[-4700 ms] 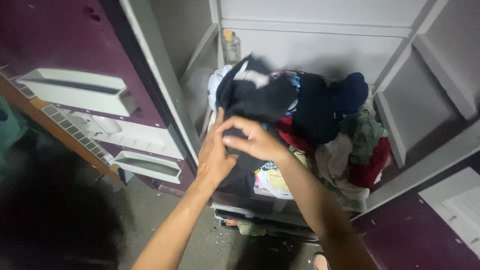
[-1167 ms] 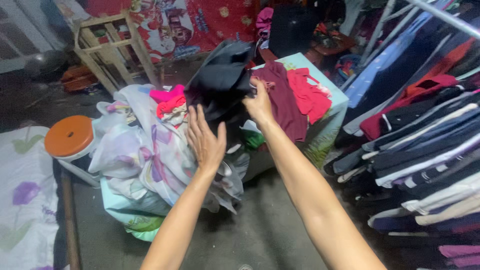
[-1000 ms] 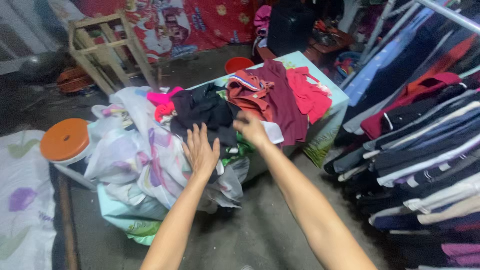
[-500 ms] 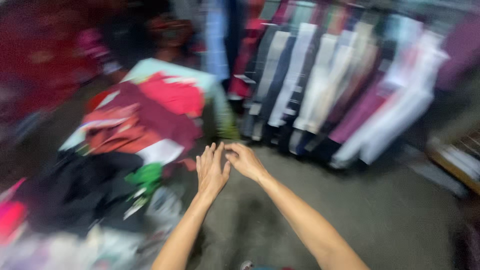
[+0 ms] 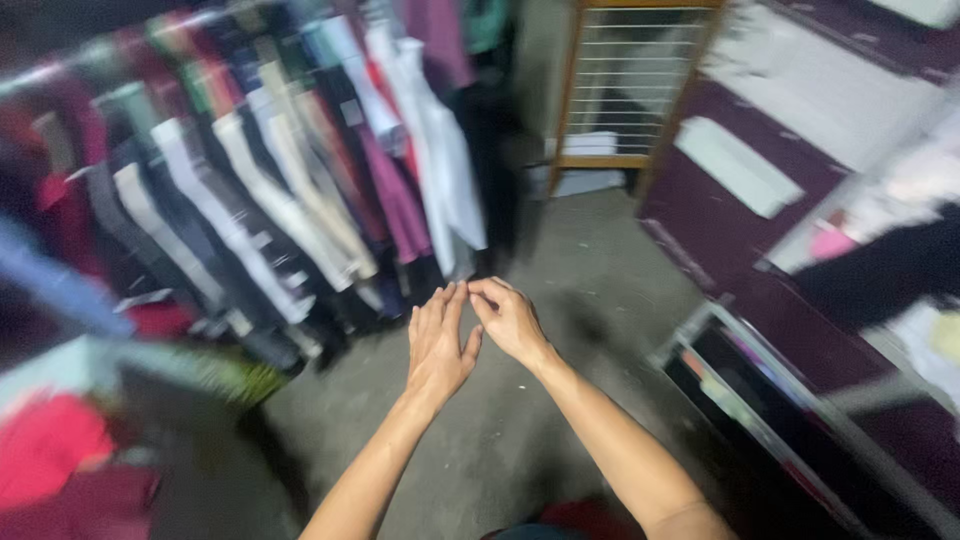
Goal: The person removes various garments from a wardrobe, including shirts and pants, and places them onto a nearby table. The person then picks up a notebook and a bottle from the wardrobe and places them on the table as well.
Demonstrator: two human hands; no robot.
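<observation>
Nothing is held: the left hand [image 5: 439, 340] is spread flat, the right hand [image 5: 508, 318] loosely curled, fingertips touching over bare concrete floor [image 5: 560, 300]. Hanging garments [image 5: 300, 190], too blurred to count, are seen beyond-left; one maroon cabinet door [image 5: 740, 180] stands right.

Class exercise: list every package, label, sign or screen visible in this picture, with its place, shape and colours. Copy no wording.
No package, sign, screen or readable label shows; the picture is motion-blurred.
Left hand and right hand: empty, fingertips close together over the grey floor.
Row of hanging clothes: upper left, no tags discernible.
</observation>
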